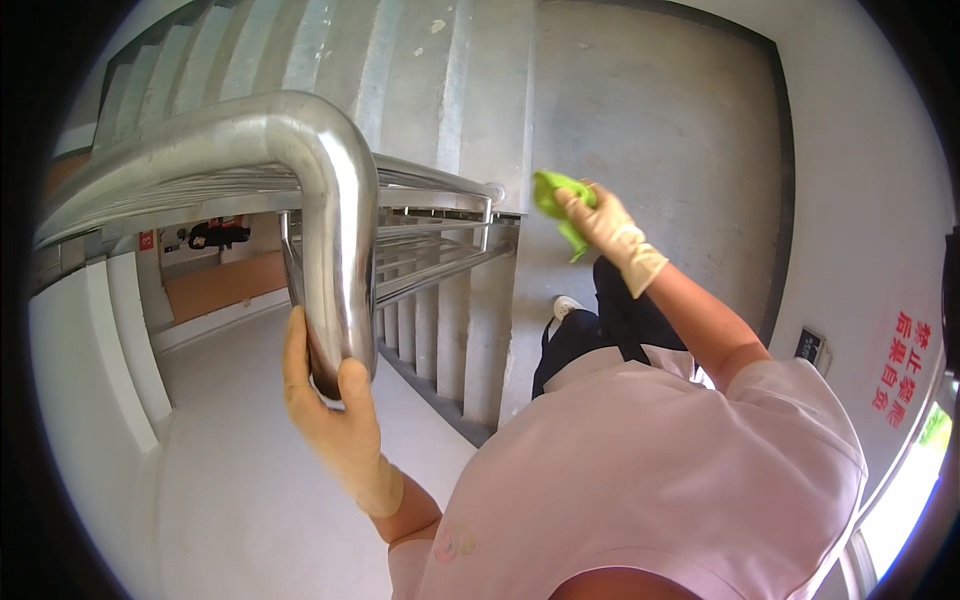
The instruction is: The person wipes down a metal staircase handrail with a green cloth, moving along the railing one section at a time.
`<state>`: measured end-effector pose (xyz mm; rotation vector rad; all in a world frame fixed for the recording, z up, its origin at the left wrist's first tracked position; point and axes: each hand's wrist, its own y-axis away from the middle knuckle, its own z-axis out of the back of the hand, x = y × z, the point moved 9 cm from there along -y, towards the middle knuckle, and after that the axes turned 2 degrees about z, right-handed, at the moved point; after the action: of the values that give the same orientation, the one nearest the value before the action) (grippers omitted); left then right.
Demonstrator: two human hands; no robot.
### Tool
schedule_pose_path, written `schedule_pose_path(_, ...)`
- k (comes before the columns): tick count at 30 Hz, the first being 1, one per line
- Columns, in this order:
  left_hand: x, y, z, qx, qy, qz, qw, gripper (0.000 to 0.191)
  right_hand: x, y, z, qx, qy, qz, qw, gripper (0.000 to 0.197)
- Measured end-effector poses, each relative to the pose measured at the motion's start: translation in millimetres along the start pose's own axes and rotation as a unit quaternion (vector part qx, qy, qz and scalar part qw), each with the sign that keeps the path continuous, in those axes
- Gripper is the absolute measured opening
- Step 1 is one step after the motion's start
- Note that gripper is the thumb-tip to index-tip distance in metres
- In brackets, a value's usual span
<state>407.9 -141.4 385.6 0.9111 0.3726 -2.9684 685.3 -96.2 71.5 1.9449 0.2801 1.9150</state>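
A thick stainless-steel handrail (341,225) bends in front of me and runs off to the left. My left hand (341,431), in a pale yellowish glove, grips its near end, with the thumb on one side and fingers on the other. The palm side of that grip is partly hidden by the pipe. To the right, my right hand (604,225) wears a similar glove and holds a crumpled bright green cloth (555,196). Cloth and hand are held over the grey landing, apart from the rail.
Concrete stairs (405,82) rise beyond the rail, and another flight (450,345) lies below it. Thinner metal balusters (435,225) run under the handrail. The landing floor (660,112) meets a white wall (832,150) bearing red writing. A shoe (568,306) shows below me.
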Motion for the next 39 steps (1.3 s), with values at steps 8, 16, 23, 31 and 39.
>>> schedule_pose_path(8, -52, -49, -47, 0.046, -0.108, 0.1, 0.988, 0.082, 122, -71, -202, 0.164, -0.182, 0.142, 0.959, 0.043)
schedule_pose_path(16, -70, -76, -62, -0.11, -0.353, 0.14, 0.918, 0.1, -6, -194, -243, 0.101, -0.098, 0.133, 0.981, 0.042)
schedule_pose_path(23, -69, -53, -27, -0.011, -0.457, -0.047, 0.888, 0.088, -141, -282, -243, 0.12, 0.047, -0.181, 0.975, 0.04)
schedule_pose_path(31, -71, -91, -63, 0.0, -0.463, 0.027, 0.886, 0.095, 96, -184, -239, 0.197, -0.131, 0.234, 0.943, 0.03)
schedule_pose_path(39, -63, -77, -53, -0.096, -0.277, 0.179, 0.939, 0.114, -17, -222, -259, 0.367, -0.111, 0.025, 0.923, 0.033)
